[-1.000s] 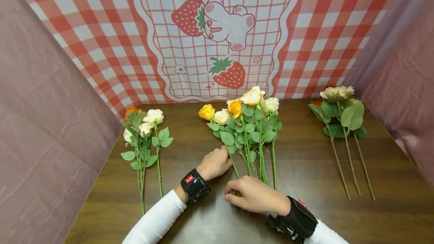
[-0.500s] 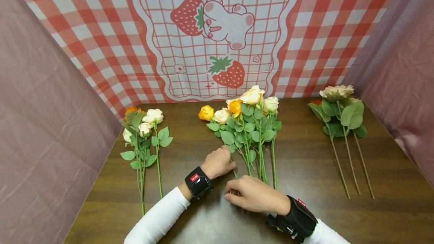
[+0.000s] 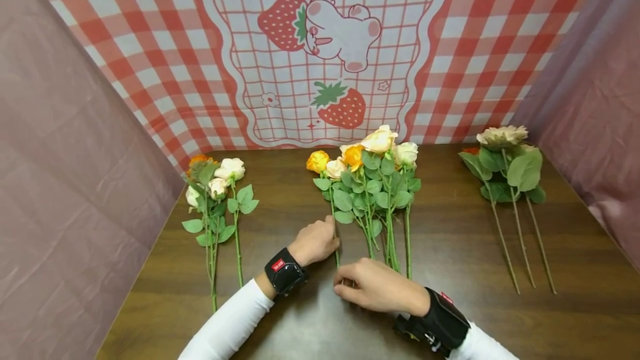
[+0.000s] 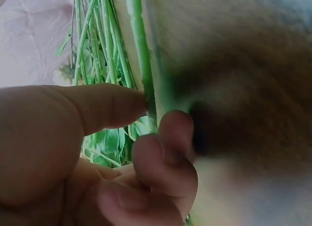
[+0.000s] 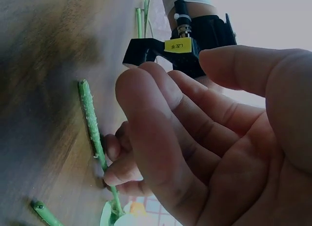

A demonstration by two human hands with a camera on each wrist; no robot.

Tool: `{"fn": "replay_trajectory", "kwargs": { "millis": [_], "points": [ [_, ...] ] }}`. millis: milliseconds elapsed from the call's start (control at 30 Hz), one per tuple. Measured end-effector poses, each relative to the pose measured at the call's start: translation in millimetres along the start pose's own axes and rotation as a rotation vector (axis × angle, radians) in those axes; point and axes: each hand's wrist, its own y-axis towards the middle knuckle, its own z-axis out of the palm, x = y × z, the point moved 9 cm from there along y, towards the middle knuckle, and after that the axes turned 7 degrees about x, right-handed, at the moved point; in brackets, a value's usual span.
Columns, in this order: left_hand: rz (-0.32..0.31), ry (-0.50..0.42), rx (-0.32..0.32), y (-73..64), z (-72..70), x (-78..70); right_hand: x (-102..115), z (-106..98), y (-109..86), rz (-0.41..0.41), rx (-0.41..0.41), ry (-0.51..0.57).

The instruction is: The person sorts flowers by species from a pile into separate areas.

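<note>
My left hand (image 3: 314, 242) pinches the green stem (image 4: 140, 45) of an orange-yellow rose (image 3: 317, 161) between thumb and fingertips. This rose lies at the left edge of the middle bunch of cream and orange roses (image 3: 378, 139), its stem running almost straight toward me. My right hand (image 3: 377, 286) hovers by the lower stem ends with fingers loosely bent. In the right wrist view nothing is between those fingers, and the pinched stem's cut end (image 5: 85, 92) shows beside them. The left fingers partly cover the stem.
On the left of the table (image 3: 280, 315) lies a smaller group of white and orange flowers (image 3: 231, 169). Several long-stemmed flowers with broad leaves (image 3: 502, 136) lie at the right. A checked strawberry cloth (image 3: 340, 107) hangs behind the table's back edge.
My left hand has shifted a little left, and the orange-yellow rose's stem has swung from slanting to nearly straight. Its bloom has moved slightly right. My right hand stays almost still.
</note>
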Motion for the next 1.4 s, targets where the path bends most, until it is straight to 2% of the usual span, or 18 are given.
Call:
{"fn": "replay_trajectory", "kwargs": {
  "millis": [400, 567, 700, 833, 967, 1067, 1133, 1233, 1333, 1400],
  "points": [
    [0.016, 0.001, -0.012, -10.3, -7.1, -0.3, -9, -4, 0.8, 0.043, -0.041, -0.055],
    [0.069, 0.036, -0.061, -25.8, -17.7, -1.0, -12, -6, 0.7, 0.060, -0.067, -0.108],
    [0.087, 0.043, -0.115, -43.2, -26.2, 7.5, -13, -8, 0.7, 0.066, -0.082, -0.132],
    [0.028, 0.051, -0.189, -65.3, -36.9, 33.9, -12, -9, 0.5, 0.062, -0.083, -0.120],
    [-0.095, 0.059, -0.267, -91.6, -47.9, 76.2, -11, -9, 0.7, 0.061, -0.075, -0.108],
    [-0.198, 0.058, -0.298, -108.3, -52.7, 109.7, -11, -8, 0.8, 0.067, -0.068, -0.102],
    [-0.265, 0.059, -0.284, -114.8, -52.8, 129.2, -11, -9, 0.7, 0.070, -0.065, -0.101],
    [-0.332, 0.053, -0.217, -117.5, -47.4, 150.6, -11, -9, -0.2, 0.073, -0.064, -0.102],
    [-0.353, 0.025, -0.151, -116.4, -40.6, 161.1, -10, -8, -0.9, 0.072, -0.059, -0.099],
    [-0.353, -0.004, -0.138, -115.3, -37.6, 164.9, -10, -8, -1.0, 0.071, -0.052, -0.096]
  ]
}}
